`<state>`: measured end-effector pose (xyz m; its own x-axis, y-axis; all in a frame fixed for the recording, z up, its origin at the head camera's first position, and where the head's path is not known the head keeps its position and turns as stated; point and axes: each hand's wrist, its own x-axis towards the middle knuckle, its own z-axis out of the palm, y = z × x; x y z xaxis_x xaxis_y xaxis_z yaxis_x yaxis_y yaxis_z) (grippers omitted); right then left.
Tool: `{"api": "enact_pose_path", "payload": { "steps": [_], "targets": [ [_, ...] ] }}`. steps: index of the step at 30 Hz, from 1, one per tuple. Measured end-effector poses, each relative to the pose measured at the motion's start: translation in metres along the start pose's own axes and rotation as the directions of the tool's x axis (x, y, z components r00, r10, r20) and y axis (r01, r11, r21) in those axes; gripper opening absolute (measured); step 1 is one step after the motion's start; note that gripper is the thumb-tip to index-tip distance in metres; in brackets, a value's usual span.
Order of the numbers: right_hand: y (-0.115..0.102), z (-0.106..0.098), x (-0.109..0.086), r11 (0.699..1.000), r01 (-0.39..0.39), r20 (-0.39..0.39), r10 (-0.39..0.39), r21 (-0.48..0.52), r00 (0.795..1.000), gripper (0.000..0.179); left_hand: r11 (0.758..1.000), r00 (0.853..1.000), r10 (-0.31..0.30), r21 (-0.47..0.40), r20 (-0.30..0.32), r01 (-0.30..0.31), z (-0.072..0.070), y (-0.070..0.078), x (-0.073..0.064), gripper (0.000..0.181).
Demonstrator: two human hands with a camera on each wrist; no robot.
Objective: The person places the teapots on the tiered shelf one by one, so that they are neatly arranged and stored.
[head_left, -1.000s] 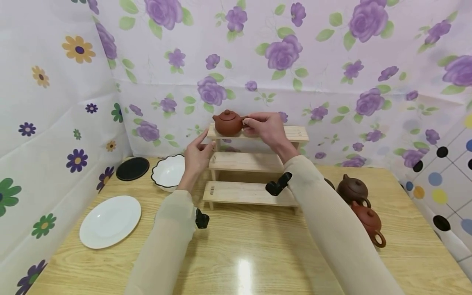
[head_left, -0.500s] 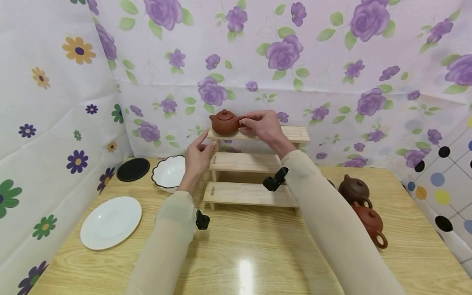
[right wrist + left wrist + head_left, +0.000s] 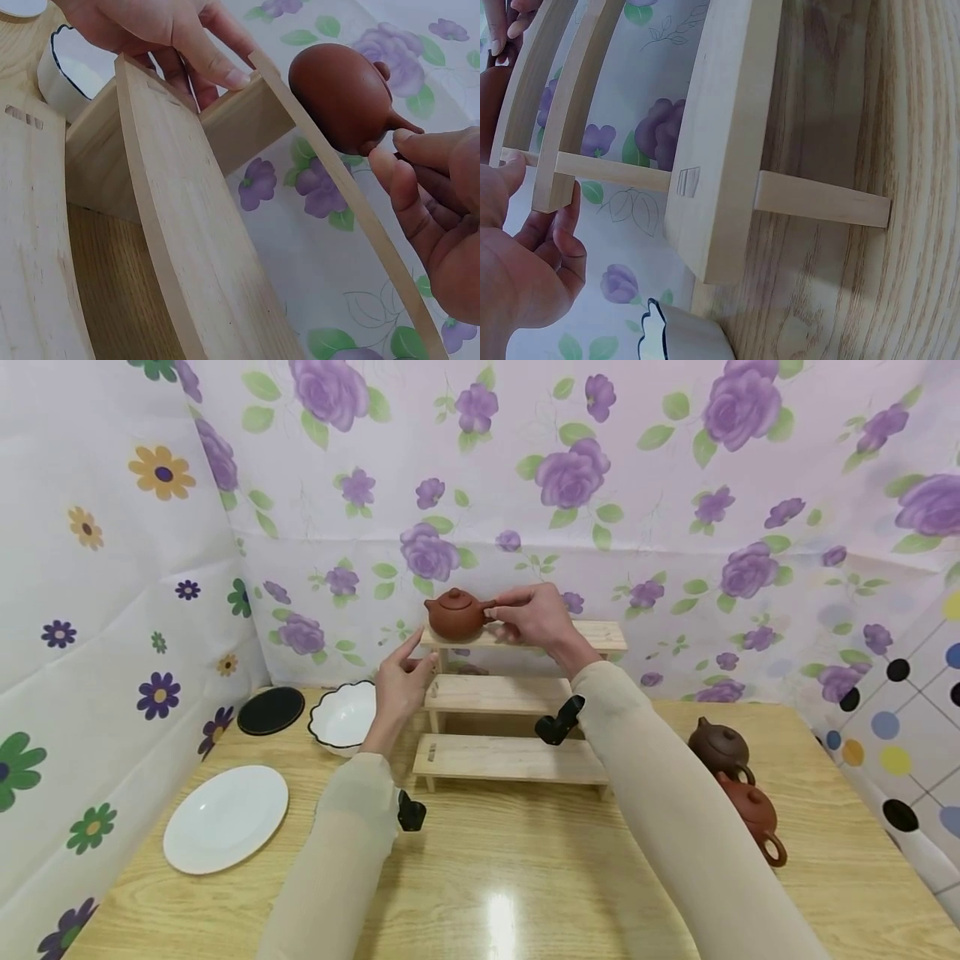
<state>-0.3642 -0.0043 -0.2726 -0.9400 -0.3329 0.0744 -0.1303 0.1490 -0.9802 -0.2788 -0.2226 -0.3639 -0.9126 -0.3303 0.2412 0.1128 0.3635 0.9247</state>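
A reddish-brown clay teapot (image 3: pixel 455 614) stands at the left end of the top tier of a three-tier wooden display shelf (image 3: pixel 510 758), spout pointing left. My right hand (image 3: pixel 536 620) pinches the teapot's handle between thumb and fingers. In the right wrist view the teapot (image 3: pixel 341 97) sits over the top board's edge, the handle at my right fingertips (image 3: pixel 405 136). My left hand (image 3: pixel 401 687) grips the left end of the shelf below the top board. The left wrist view has the left hand's thumb (image 3: pixel 514 169) at the side support and its other fingers curled behind the middle board.
Right of the shelf, a dark brown teapot (image 3: pixel 718 743) and a second reddish teapot (image 3: pixel 752 810) stand close together on the wooden table (image 3: pixel 480 868). To the left are a white scalloped bowl (image 3: pixel 341 717), a black round mat (image 3: pixel 271 710) and a white plate (image 3: pixel 225 820).
My right hand has shifted the teapot slightly left along the top board. The left hand has kept its grip on the shelf's left end.
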Motion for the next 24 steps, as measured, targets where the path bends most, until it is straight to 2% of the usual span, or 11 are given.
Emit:
{"api": "enact_pose_path", "payload": {
  "steps": [11, 24],
  "targets": [
    [0.0008, -0.0008, -0.0030, 0.999, -0.024, -0.001, 0.024, 0.038, 1.000, 0.021, 0.999, 0.999, -0.032, -0.009, 0.006, 0.032, -0.0009, 0.0010, -0.0025, 0.052],
    [0.0013, -0.0029, -0.0003, 0.999, -0.032, -0.003, 0.032, 0.013, 0.999, 0.020, 1.000, 1.000, -0.020, -0.009, 0.007, 0.021, -0.0001, 0.0001, -0.0011, 0.053]
  ]
}}
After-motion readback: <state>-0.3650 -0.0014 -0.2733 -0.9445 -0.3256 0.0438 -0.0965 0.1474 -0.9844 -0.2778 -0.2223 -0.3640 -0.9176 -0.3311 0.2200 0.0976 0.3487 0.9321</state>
